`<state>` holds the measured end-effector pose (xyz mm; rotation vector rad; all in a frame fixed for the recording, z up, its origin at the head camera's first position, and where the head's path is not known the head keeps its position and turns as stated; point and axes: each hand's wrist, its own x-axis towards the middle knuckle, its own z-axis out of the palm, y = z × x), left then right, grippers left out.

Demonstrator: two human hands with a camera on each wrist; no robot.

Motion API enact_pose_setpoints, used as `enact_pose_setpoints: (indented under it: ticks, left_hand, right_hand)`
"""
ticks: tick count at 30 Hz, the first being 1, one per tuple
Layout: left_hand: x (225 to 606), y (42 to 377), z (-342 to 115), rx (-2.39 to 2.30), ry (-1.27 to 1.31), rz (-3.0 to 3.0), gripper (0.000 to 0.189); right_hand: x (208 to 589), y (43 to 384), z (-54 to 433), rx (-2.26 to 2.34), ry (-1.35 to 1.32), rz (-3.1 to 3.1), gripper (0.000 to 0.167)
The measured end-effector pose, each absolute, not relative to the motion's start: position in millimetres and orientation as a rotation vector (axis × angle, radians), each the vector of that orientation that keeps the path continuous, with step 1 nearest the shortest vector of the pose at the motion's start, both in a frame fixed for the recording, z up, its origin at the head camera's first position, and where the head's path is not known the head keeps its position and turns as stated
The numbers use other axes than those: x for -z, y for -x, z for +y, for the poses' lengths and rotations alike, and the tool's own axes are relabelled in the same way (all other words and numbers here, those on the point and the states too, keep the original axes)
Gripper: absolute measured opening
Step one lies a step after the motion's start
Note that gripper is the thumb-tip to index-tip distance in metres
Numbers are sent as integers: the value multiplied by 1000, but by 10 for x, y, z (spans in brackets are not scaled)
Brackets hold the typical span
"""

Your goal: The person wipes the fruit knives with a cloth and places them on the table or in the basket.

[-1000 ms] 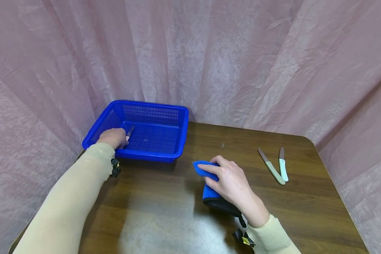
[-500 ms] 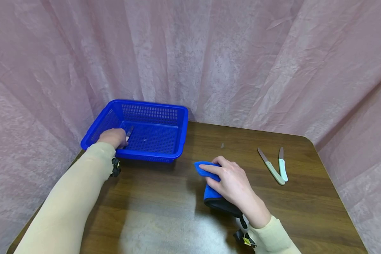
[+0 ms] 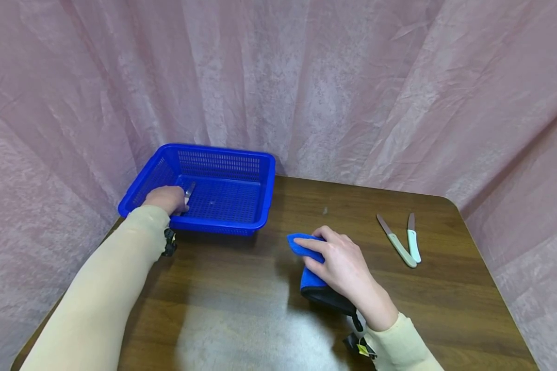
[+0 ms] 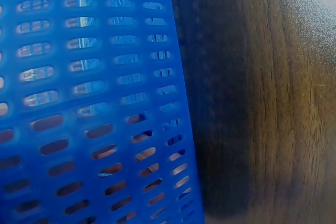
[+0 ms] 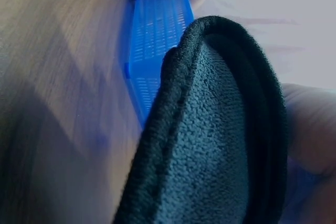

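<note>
My left hand point(image 3: 163, 199) reaches over the near left rim of a blue plastic basket point(image 3: 218, 226). At its fingers is a small knife point(image 3: 191, 189), blade pointing away from me and pale handle partly covered by the hand. In the left wrist view the slotted basket wall point(image 4: 100, 98) hides most of that hand. My right hand point(image 3: 345, 265) grips a folded blue cloth point(image 3: 312, 279) with black edging, held over the middle of the table. Close up in the right wrist view, the cloth's fuzzy surface point(image 5: 207, 135) and dark border fill the middle.
Two more knives lie on the wooden table point(image 3: 241, 288) to the right: one with a pale green handle point(image 3: 401, 251), one with a mint handle point(image 3: 413, 246). A pink curtain point(image 3: 334, 93) hangs behind the table and along both sides.
Almost nothing differs. The right hand with the cloth has shifted very slightly to the right; the left hand stays in the basket by the knife.
</note>
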<state>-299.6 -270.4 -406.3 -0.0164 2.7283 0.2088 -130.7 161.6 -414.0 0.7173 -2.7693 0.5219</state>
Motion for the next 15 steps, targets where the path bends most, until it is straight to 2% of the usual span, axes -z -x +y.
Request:
enact_pose_setpoints:
  ticks: [9,15]
  left_hand:
    - [4053,3003,-2652,-149,-22,2816,59]
    - [4043,3000,-2594,-126,-68,2867,54]
  right_hand:
    - [4132,1321,1661,-521,-707,-2767,43]
    - [4122,1336,1712,-517,-693,-2766,43]
